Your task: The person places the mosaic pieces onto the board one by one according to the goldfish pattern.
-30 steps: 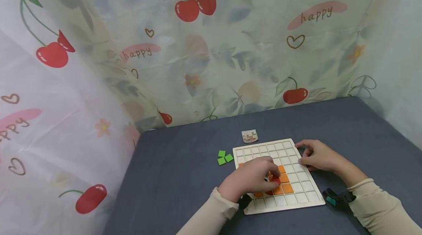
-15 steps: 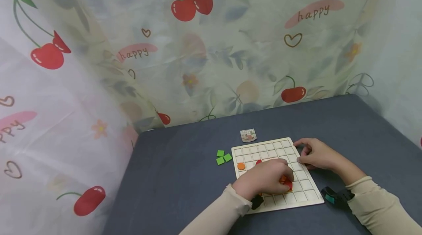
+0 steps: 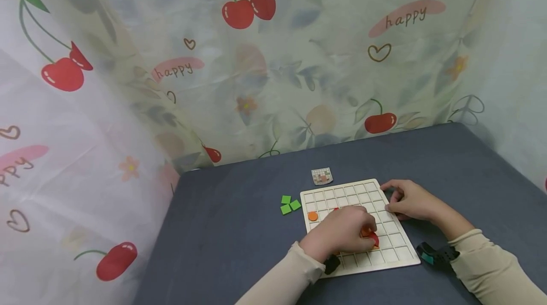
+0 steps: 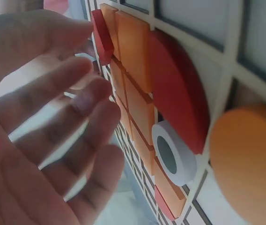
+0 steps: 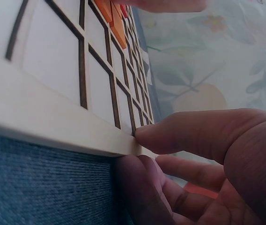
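My left hand (image 3: pixel 344 231) reaches over a pale wooden grid board (image 3: pixel 399 253), thumb and fingertips at a small red piece (image 4: pixel 102 38) beside the orange tiles (image 4: pixel 138 105). The thumb touches this piece, which looks pinched, though the far fingertips are partly hidden. Nearer the wrist camera lie a curved red piece (image 4: pixel 182 91), a white ring with a dark centre (image 4: pixel 170 153) and an orange disc (image 3: pixel 313 216). At the board's right edge, my right hand (image 3: pixel 412 201) grips the rim, thumb on top and fingers against the side and underneath.
Several green square tiles (image 3: pixel 286 209) lie on the dark cloth-covered table (image 3: pixel 222 229) left of the board. Behind the board is a small card (image 3: pixel 322 176) with a coloured grid pattern. A printed curtain (image 3: pixel 282 77) hangs behind the table.
My left hand has moved right across the board with the red piece, uncovering the orange disc, then stayed almost in place. My right hand keeps its hold on the board.
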Demonstrator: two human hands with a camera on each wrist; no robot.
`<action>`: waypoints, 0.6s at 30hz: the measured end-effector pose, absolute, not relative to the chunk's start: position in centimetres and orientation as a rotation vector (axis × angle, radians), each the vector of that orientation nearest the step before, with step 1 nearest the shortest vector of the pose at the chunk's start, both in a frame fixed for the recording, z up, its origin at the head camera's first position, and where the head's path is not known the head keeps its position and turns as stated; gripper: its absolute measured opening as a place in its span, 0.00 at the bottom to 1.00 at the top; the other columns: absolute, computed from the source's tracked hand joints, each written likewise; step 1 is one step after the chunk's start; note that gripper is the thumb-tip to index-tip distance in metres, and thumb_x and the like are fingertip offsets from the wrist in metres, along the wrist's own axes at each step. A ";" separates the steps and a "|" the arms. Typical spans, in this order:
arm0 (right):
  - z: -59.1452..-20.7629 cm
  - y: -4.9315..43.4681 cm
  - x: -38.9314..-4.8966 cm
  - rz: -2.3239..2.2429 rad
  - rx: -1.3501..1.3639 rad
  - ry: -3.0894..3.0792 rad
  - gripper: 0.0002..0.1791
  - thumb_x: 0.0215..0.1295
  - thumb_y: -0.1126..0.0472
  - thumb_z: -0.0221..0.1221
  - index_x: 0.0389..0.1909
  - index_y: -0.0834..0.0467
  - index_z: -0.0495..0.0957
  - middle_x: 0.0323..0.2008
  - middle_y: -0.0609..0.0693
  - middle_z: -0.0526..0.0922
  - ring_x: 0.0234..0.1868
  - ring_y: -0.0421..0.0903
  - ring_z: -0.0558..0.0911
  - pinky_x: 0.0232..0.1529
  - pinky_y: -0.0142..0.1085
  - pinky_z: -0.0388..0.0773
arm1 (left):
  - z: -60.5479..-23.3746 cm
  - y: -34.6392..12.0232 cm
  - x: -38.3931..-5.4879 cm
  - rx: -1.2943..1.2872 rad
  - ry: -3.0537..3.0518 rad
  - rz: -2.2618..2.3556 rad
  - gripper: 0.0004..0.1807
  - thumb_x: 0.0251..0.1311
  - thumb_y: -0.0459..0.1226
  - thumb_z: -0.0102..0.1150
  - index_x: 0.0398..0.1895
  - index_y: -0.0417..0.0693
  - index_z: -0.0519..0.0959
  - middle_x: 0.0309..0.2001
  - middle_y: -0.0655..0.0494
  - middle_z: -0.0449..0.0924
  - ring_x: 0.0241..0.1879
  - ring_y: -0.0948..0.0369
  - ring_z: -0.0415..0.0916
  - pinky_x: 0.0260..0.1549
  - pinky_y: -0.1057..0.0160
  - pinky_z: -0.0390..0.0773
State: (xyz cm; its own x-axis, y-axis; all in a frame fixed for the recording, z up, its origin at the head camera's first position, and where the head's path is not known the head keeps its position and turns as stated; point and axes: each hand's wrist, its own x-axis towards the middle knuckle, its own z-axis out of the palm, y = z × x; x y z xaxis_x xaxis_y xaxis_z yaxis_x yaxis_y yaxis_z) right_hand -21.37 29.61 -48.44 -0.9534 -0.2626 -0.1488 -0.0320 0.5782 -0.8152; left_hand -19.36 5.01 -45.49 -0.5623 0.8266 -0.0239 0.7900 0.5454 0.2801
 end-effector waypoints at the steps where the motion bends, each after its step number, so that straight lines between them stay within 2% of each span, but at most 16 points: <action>1: -48.4 29.6 -21.4 -1.313 -0.243 2.560 0.35 0.66 0.66 0.68 0.71 0.74 0.68 0.29 0.54 0.80 0.26 0.48 0.80 0.26 0.40 0.82 | -45.5 5.0 -19.3 1.363 2.648 0.359 0.05 0.63 0.48 0.72 0.38 0.62 0.88 0.34 0.71 0.79 0.32 0.76 0.71 0.28 0.79 0.69; 4: -48.5 29.6 -21.4 -1.306 -0.238 2.569 0.35 0.66 0.66 0.69 0.70 0.74 0.68 0.29 0.53 0.80 0.26 0.47 0.80 0.26 0.39 0.82 | -45.6 5.0 -19.0 1.323 2.702 0.348 0.11 0.62 0.53 0.73 0.28 0.63 0.83 0.26 0.71 0.74 0.27 0.75 0.67 0.22 0.75 0.65; 8: -48.6 29.6 -21.5 -1.298 -0.231 2.577 0.35 0.66 0.66 0.69 0.70 0.74 0.69 0.29 0.53 0.80 0.26 0.47 0.80 0.26 0.39 0.82 | -45.7 5.2 -18.9 1.303 2.717 0.343 0.17 0.60 0.52 0.74 0.21 0.62 0.77 0.21 0.70 0.67 0.23 0.73 0.63 0.19 0.74 0.61; 12: -48.6 29.7 -21.5 -1.296 -0.235 2.580 0.35 0.66 0.66 0.69 0.70 0.74 0.69 0.29 0.53 0.80 0.26 0.47 0.80 0.26 0.39 0.82 | -45.8 5.6 -19.0 1.340 2.684 0.326 0.14 0.61 0.47 0.74 0.22 0.62 0.78 0.20 0.69 0.66 0.22 0.73 0.62 0.20 0.75 0.60; 18: -48.6 29.7 -21.4 -1.295 -0.246 2.584 0.35 0.66 0.65 0.69 0.70 0.74 0.69 0.29 0.53 0.80 0.26 0.47 0.80 0.26 0.39 0.81 | -45.6 6.3 -19.2 1.400 2.601 0.325 0.02 0.63 0.42 0.71 0.32 0.59 0.87 0.26 0.70 0.76 0.26 0.74 0.68 0.26 0.79 0.65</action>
State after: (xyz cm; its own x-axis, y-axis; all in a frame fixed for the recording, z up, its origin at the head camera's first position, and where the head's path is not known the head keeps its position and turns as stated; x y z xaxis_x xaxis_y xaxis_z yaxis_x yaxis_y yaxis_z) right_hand -21.45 29.69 -48.58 -0.9569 -0.2556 -0.1379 -0.0425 0.5931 -0.8040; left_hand -19.20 6.31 -45.65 -0.5447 0.8374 -0.0455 0.8005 0.5353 0.2696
